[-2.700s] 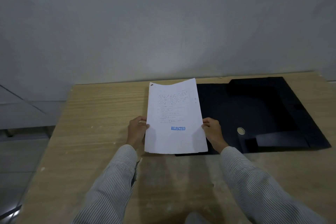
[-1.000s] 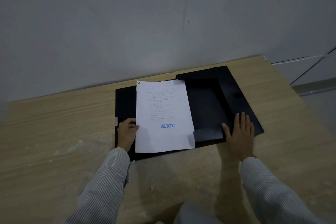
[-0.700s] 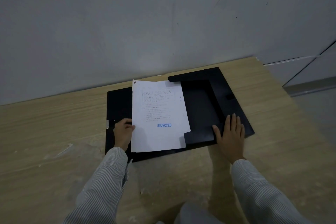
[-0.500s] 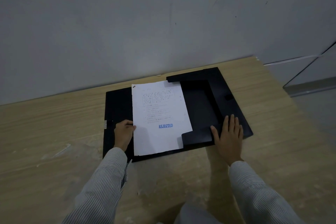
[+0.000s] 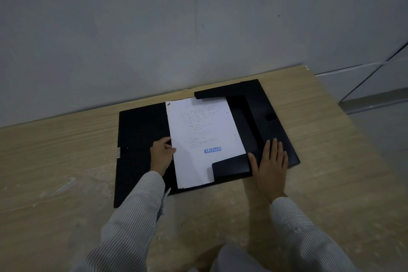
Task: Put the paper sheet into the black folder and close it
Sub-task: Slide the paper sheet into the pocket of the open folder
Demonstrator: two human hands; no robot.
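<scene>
sliding the paper sheet under the retaining flaps is the step i judge to be in hand. the black folder lies open on the wooden table, and the sheet sits on its right-hand panel, stamped "rejected" in blue low down.

from the sheet's centre, my left hand is at nine o'clock, fingers curled narrow and pinching the sheet's left edge. my right hand is at four o'clock, spread wide and flat, holding nothing, pressing the folder's right side down. the bottom flap at five o'clock already covers the sheet's lower right corner, and the top flap at twelve o'clock overlaps the upper right corner.

the risks i see from here: the sheet looks slightly skewed, with its lower left corner at seven o'clock close to the folder's near edge, so closing now could crease that corner or leave it poking out. pushing further against the flaps could buckle thin paper. lifting the right hand early may let the folder slide on the smooth table. the left cover must swing over my left hand, which needs to clear first.
</scene>
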